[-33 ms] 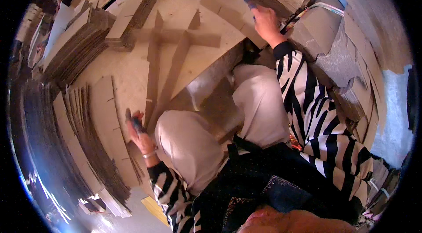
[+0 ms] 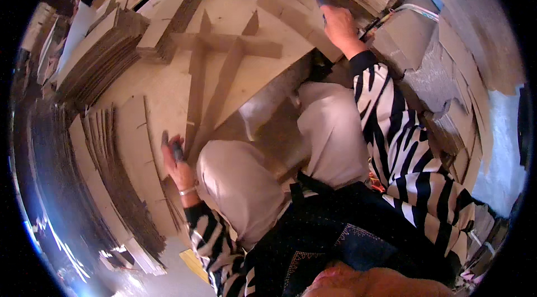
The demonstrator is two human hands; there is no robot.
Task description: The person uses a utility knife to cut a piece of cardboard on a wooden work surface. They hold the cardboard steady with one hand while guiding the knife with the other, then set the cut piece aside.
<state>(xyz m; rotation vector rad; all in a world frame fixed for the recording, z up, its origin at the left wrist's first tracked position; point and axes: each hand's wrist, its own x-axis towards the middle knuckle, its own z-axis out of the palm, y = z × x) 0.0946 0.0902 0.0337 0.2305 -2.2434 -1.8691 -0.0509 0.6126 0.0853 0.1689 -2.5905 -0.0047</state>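
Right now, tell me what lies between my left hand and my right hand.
In the head view, crossed cardboard strips and part of the pale tabletop lie between the left hand and the right hand.

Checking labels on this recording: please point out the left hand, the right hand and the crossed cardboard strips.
left hand [image 2: 179,170]: head view, middle of the hand
right hand [image 2: 339,25]: head view, back of the hand
crossed cardboard strips [image 2: 218,45]: head view, the crosswise strip

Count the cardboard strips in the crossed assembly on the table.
3: the left long strip, the right long strip beside it, and the crosspiece across both near their far ends. Others could be hidden.
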